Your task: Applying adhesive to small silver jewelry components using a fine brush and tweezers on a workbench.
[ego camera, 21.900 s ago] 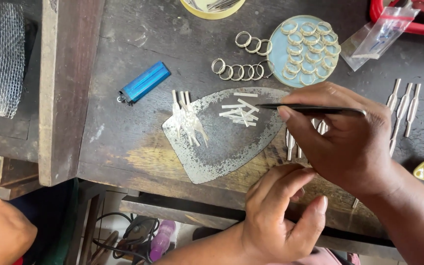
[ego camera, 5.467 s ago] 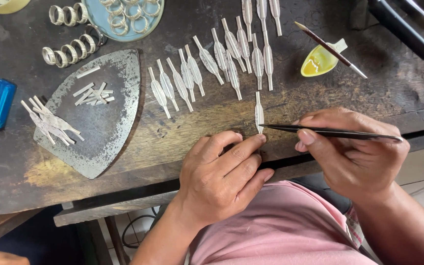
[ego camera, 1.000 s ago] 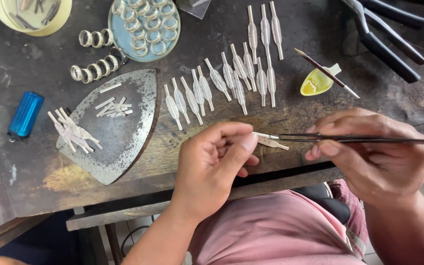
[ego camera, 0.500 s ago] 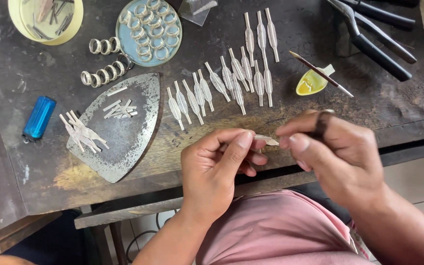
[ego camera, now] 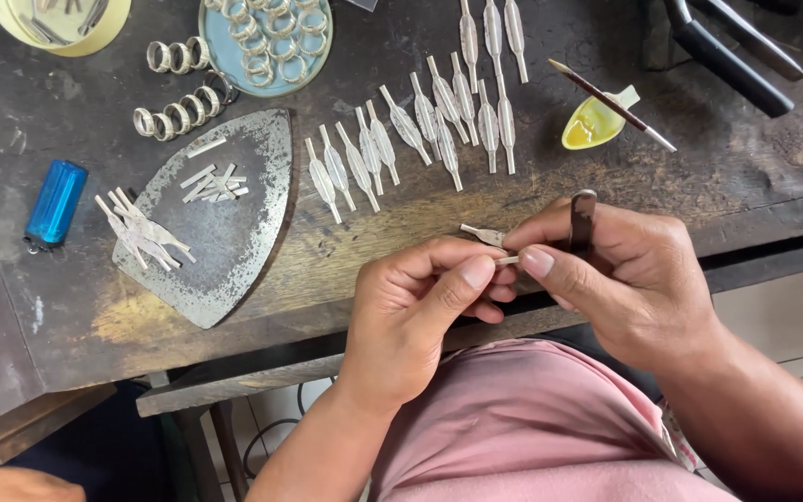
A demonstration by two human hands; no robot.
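since half a second ago the hands are sitting closer together, and the tweezers [ego camera: 583, 221], lying level a second ago, are now standing nearly upright in the right hand [ego camera: 626, 279]. the left hand [ego camera: 420, 311] is pinching a small silver piece [ego camera: 483, 234] between thumb and forefinger, fingers closed tight on its stem, just above the front edge of the worktop [ego camera: 374, 251]. the right hand's thumb and forefinger are meeting the piece's stem at the left fingertips, while its other fingers are curling shut round the tweezers. the piece is looking pale and flat, a narrow leaf shape with a thin stem, matching the row of pieces [ego camera: 420, 125] lying farther back. a blue lighter [ego camera: 55, 202] is lying at the left beside a grey iron plate [ego camera: 220, 237] carrying strips. a round blue lid [ego camera: 267, 42] is holding rings at the top, a yellow lid [ego camera: 62, 20] sits in the corner, and a small yellow dish [ego camera: 590, 125] is carrying a brush [ego camera: 611, 104].
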